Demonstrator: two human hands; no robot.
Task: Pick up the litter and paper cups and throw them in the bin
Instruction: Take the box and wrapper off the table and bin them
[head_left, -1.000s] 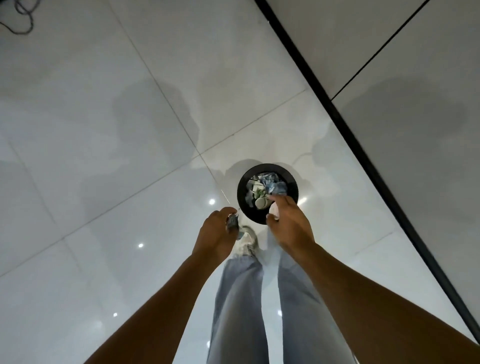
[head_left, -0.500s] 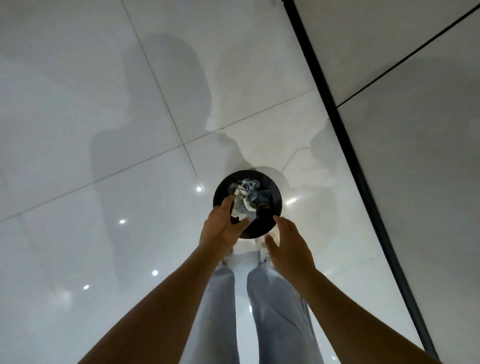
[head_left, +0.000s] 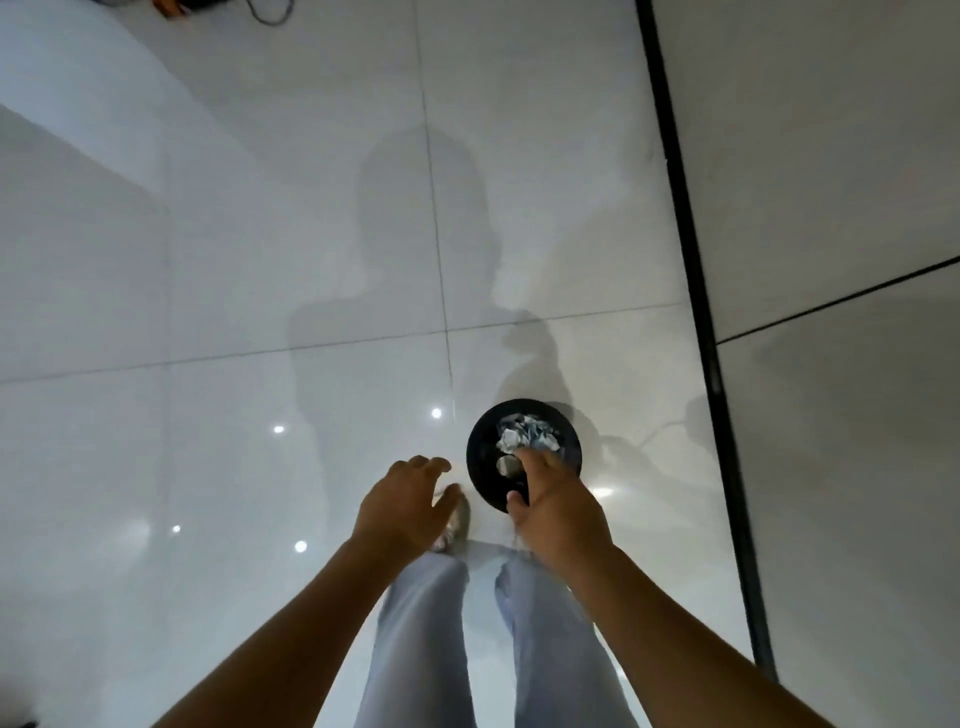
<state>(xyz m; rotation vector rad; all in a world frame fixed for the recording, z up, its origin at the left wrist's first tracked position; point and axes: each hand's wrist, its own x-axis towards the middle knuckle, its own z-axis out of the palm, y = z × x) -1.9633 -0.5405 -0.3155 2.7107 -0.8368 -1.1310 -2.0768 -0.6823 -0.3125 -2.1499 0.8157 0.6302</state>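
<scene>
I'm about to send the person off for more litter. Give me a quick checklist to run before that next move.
1. Left hand holds nothing: ok, fingers relaxed.
2. Right hand holds nothing: ok, none visible.
3. Round black bin upright on the glossy white tiled floor: ok.
4. Crumpled paper litter inside the bin: ok.
5. Litter beside the bin: ok, none visible.
6. Room left in the bin: cannot tell.

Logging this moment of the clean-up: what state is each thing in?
Bin: upright on the floor, open-topped, crumpled litter inside.
Left hand: empty, fingers loosely curled, beside the bin.
Right hand: empty, fingers relaxed, over the bin's near rim.
</scene>
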